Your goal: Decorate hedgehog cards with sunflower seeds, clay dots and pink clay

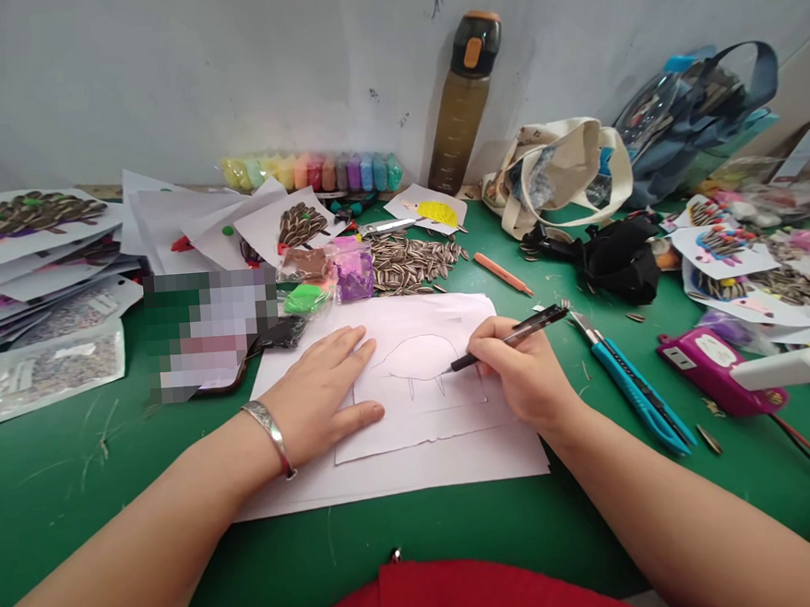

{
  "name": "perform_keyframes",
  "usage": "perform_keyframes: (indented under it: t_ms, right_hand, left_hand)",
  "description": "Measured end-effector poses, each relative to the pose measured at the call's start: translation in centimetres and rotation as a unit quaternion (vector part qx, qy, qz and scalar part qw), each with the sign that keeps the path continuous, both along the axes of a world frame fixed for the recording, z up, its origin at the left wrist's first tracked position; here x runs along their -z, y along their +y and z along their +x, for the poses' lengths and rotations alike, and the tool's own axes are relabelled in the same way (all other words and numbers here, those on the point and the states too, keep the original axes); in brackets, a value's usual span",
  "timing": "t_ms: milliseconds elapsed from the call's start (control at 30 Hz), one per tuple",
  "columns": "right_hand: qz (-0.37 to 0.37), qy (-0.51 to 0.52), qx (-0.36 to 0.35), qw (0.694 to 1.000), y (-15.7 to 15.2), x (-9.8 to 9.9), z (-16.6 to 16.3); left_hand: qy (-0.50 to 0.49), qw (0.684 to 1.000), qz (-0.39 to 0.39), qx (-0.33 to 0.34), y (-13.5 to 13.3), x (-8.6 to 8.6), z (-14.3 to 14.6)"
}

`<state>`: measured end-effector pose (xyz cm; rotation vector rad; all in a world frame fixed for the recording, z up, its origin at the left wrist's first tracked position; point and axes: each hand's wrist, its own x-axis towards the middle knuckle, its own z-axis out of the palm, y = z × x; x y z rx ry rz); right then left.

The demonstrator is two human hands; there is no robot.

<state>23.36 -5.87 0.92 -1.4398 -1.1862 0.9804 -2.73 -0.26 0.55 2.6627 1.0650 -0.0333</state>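
Observation:
My right hand (521,374) grips a black pen (511,336), its tip touching a small white sheet (419,413) that carries a pencil outline of a rounded, mushroom-like shape (419,356). Flat on the left part of that sheet lies my left hand (321,393), fingers stretched out and pressing down, a silver bangle (270,433) on the wrist. The small sheet lies on a larger white paper (403,475) on the green table (77,474).
A heap of sunflower seeds (412,264), bags of coloured clay (337,271), a row of clay pots (313,173) and a brown bottle (464,105) stand behind. Blue utility knives (637,389), a magenta device (718,369) and bags (562,172) lie right. Paper stacks (34,265) lie left.

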Motion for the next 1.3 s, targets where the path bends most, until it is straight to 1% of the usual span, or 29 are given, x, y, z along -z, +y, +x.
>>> perform_keyframes:
  t_ms: [133, 200, 233, 300, 367, 433, 500, 533, 600, 667, 700, 767, 867, 933, 1000, 1033, 1067, 1167, 1233, 1300]
  right_hand:
    - [0.025, 0.116, 0.047, 0.992, 0.5, 0.3, 0.7]
    - [0.036, 0.13, 0.067, 0.989, 0.8, 0.4, 0.9]
    - [0.04, 0.119, 0.075, 0.989, 0.9, 0.3, 1.1]
    - [0.052, 0.051, 0.089, 0.993, 1.0, 0.2, 1.4]
    - [0.085, -0.058, 0.101, 0.99, 1.1, 0.0, 2.2]
    - [0.135, -0.181, 0.1, 0.969, 1.2, 0.0, 3.3]
    - [0.17, -0.304, 0.068, 0.935, 1.4, 0.2, 4.7]
    - [0.166, -0.366, 0.045, 0.915, 1.5, 0.3, 5.3]
    - [0.124, -0.467, 0.019, 0.875, 1.8, 0.8, 6.5]
    - [0.064, -0.529, 0.001, 0.846, 2.1, 1.4, 7.2]
    - [0.036, -0.542, -0.005, 0.84, 2.2, 1.6, 7.5]
    - [0.004, -0.536, -0.008, 0.844, 2.4, 2.0, 7.8]
    - [0.007, -0.474, 0.002, 0.881, 2.4, 1.9, 7.7]
    - [0.01, -0.417, 0.051, 0.907, 2.3, 1.6, 7.3]
    - [-0.004, -0.379, 0.098, 0.92, 2.2, 1.1, 6.7]
    - [-0.014, -0.376, 0.104, 0.921, 2.2, 0.9, 6.4]
    - [-0.023, -0.386, 0.093, 0.917, 2.2, 0.8, 6.1]
    - [-0.035, -0.439, 0.048, 0.896, 2.2, 0.8, 5.7]
    - [-0.037, -0.449, 0.051, 0.891, 2.3, 1.0, 5.8]
    - [-0.036, -0.437, 0.069, 0.896, 2.5, 1.3, 6.0]
  left_hand:
    - [-0.023, 1.0, 0.016, 0.005, 0.0, 0.8, -0.4]
    - [-0.033, 0.999, 0.016, 0.004, 0.0, 1.0, -0.5]
    - [-0.037, 0.999, 0.017, 0.002, 0.1, 1.1, -0.6]
    - [-0.037, 0.999, 0.02, 0.0, 0.0, 1.2, -0.6]
    - [-0.032, 0.999, 0.024, 0.001, 0.0, 1.2, -0.7]
    - [-0.032, 0.999, 0.027, 0.002, 0.0, 1.2, -0.7]
    - [-0.04, 0.999, 0.028, 0.002, 0.1, 1.3, -0.8]
    - [-0.043, 0.999, 0.029, 0.003, 0.2, 1.4, -0.8]
    - [-0.044, 0.999, 0.031, 0.005, 0.3, 1.5, -0.9]
    - [-0.037, 0.999, 0.035, 0.008, 0.3, 1.5, -0.9]
    - [-0.035, 0.999, 0.037, 0.009, 0.4, 1.5, -0.9]
    - [-0.036, 0.999, 0.037, 0.011, 0.4, 1.5, -0.9]
    - [-0.035, 0.999, 0.033, 0.009, 0.4, 1.4, -0.8]
    - [-0.033, 0.999, 0.032, 0.006, 0.4, 1.4, -0.8]
    - [-0.036, 0.999, 0.033, 0.004, 0.4, 1.5, -0.8]
    - [-0.039, 0.999, 0.034, 0.003, 0.4, 1.5, -0.8]
    - [-0.041, 0.999, 0.035, 0.003, 0.4, 1.6, -0.8]
    - [-0.04, 0.998, 0.037, 0.005, 0.3, 1.5, -0.8]
    - [-0.035, 0.998, 0.042, 0.003, 0.1, 1.3, -0.7]
    - [-0.031, 0.998, 0.047, -0.001, 0.0, 1.0, -0.7]
